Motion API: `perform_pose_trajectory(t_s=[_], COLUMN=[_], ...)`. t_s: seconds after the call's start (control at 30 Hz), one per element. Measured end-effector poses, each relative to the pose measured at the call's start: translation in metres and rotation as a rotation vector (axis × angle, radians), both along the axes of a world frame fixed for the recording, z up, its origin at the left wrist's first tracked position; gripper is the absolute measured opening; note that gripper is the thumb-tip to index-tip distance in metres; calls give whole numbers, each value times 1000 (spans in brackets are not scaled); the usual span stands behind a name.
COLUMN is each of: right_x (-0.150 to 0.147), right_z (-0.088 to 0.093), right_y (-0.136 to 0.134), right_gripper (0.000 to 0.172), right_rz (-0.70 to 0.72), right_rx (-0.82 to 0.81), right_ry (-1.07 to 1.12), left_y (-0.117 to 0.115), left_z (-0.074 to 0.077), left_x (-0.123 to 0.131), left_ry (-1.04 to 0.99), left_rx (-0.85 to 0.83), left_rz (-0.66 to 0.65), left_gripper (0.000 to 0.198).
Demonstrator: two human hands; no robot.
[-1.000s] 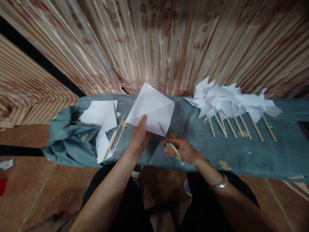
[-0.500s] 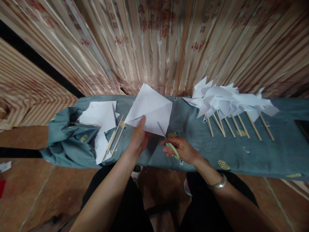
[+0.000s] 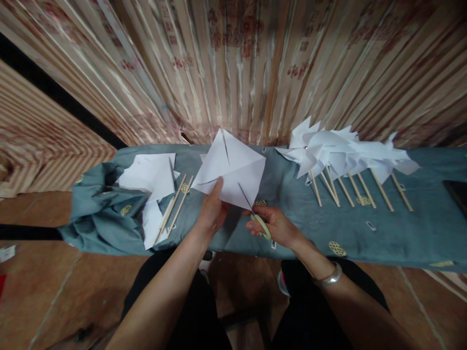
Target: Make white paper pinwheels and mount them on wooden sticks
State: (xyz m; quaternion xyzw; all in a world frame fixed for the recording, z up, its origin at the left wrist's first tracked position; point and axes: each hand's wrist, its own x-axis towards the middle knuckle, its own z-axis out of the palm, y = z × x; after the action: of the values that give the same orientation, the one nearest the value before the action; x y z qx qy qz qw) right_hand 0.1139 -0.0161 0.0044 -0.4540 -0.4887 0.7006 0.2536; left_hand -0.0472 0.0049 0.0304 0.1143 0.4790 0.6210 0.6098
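A white paper square (image 3: pixel 237 167) is held up over the cloth by my left hand (image 3: pixel 213 206), thumb on top and the fingers underneath. Slits run in from its top corner and its left corner. My right hand (image 3: pixel 272 224) is closed round the green handles of the scissors (image 3: pixel 261 227). Their blades lie across the lower right part of the paper, pointing up and left.
White paper sheets (image 3: pixel 151 172) lie to the left, with several wooden sticks (image 3: pixel 175 206) beside them. At the right, several white paper pinwheels (image 3: pixel 339 150) on sticks lie in an overlapping row on the green cloth (image 3: pixel 302 233). A pleated curtain (image 3: pixel 237 73) hangs behind.
The paper has shifted slightly to the right with my left hand, and the slit at its top corner now gapes wider. My right hand and the scissors have barely moved.
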Motion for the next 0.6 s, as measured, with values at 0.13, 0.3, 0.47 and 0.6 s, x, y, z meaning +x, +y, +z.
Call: perform_pose_trajectory(t_s=[0.13,0.3,0.47,0.6], right_x=[0,0,0,-1], right_z=[-1,-3,-1,1], right_y=[0,0,0,0], right_gripper=[53,48,45,46], right_rz=[3,0,3,-12], right_rx=[33,61,67,58], right_ry=[-8,-3,7,7], left_y=[-2,-2,-2,-2], left_z=[-2,-3,-3,-4], left_x=[1,4,4,4], left_ry=[7,16,19,16], left_rx=[17,23,23,10], left_rz=[-28,-48,-57,-45], left_gripper=[23,18,16,17])
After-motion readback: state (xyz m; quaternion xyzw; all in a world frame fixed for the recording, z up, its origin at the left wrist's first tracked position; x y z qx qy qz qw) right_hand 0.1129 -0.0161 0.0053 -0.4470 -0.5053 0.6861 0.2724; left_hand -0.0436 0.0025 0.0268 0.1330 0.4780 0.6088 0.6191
